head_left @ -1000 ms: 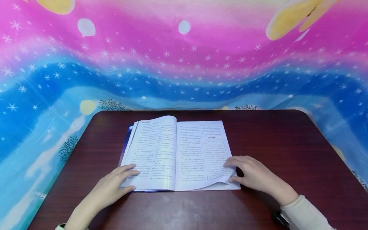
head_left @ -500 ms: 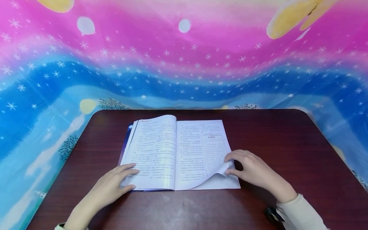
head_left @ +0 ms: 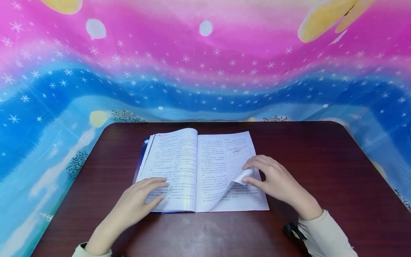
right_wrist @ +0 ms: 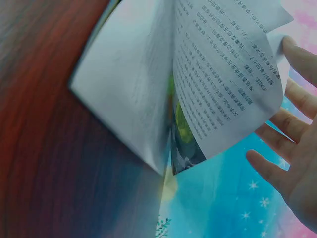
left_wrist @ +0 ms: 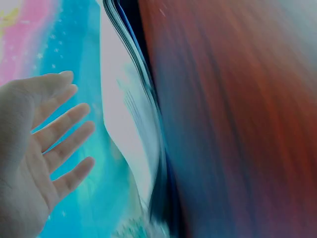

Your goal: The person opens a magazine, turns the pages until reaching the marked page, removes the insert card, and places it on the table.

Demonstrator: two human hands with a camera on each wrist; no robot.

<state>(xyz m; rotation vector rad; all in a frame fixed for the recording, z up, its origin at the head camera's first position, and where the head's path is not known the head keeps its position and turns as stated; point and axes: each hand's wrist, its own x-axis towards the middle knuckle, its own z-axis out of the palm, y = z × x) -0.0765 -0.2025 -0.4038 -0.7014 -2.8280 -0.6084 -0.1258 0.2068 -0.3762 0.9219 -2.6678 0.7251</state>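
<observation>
An open magazine [head_left: 174, 160] with printed pages lies on the table in the head view. My right hand [head_left: 277, 184] pinches the lower right corner of a page [head_left: 238, 177] between thumb and fingers, and that corner curls up, baring print on the sheet beneath. In the right wrist view the raised page [right_wrist: 228, 79] bends away from the rest, its underside partly showing a coloured picture. My left hand [head_left: 133, 200] is over the lower part of the left page, fingers extended and spread. The left wrist view shows this hand [left_wrist: 49, 134] with its fingers apart beside the magazine's page edges [left_wrist: 131, 99].
The dark reddish-brown table [head_left: 308, 153] has rounded far corners. Behind and beside it hangs a pink and blue cloth [head_left: 205, 78] with snowflakes. A dark blue cover edge [head_left: 140, 160] sticks out at the magazine's left. Near the right sleeve [head_left: 327, 235] is a black object [head_left: 293, 231].
My right hand has lifted the page corner and moved up and left with it, uncovering more of the sheet below. My left hand has shifted right, further over the left page.
</observation>
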